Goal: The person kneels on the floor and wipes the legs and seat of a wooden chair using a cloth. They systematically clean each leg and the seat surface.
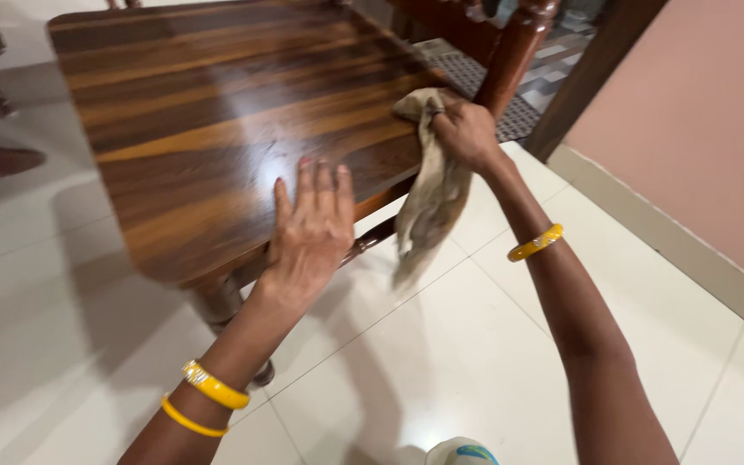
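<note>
Where right hand [467, 131] clutches, beige cloth [428, 202] hangs crumpled.

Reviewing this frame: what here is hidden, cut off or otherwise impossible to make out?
Head view only:
- Table: far end cut by the top edge; most legs hidden beneath the top.
- Cloth: upper part bunched inside the right hand, so the grip is unclear.
- Left hand: palm faces down; contact with the tabletop unclear.
- White and blue object: cut by the bottom edge, unidentifiable.

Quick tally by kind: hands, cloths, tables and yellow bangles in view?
Hands: 2, left hand flat on the table, right hand gripping the cloth
Cloth: 1
Wooden table: 1
Yellow bangles: 3, two on the left wrist, one on the right
Total: 7
</note>
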